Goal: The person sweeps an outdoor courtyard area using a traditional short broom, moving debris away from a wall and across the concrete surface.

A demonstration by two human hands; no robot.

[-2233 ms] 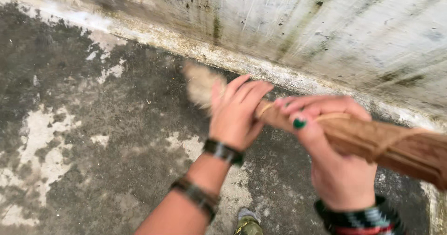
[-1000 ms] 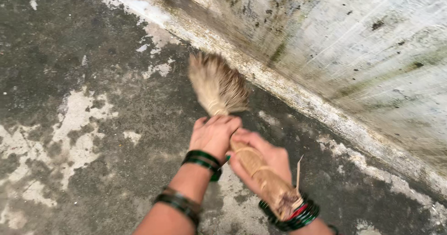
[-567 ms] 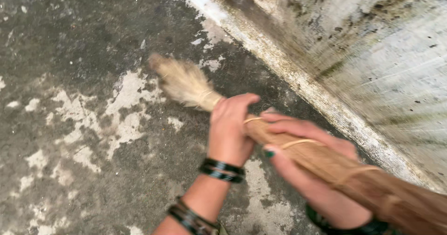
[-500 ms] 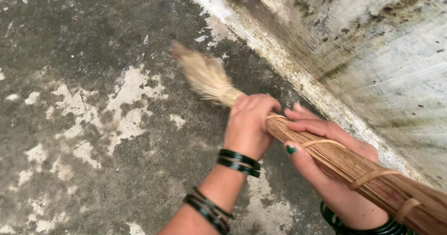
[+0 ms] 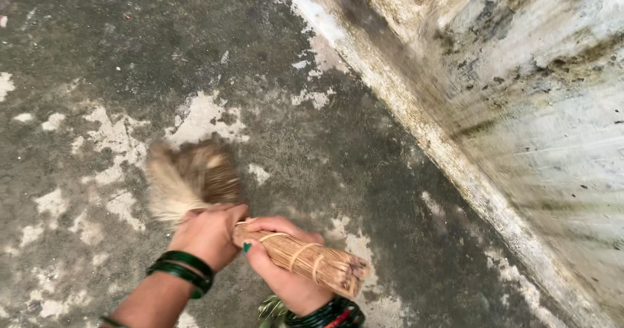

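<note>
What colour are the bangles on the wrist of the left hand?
Dark green, glossy. The bangles show clearly in the head view, just behind the left hand gripping the broom.

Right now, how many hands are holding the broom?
2. The left hand grips the broom near its bristles. The right hand wraps the bound handle just behind it. No other hands show.

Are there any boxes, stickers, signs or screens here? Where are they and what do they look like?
None of those are in view.
Broom: a tan bundle of bound sticks, held by the left hand and the right hand, its pale bristles on the floor.
Floor: dark grey concrete with pale patches.
Wall: whitish, with dark stains, on the right.
</note>
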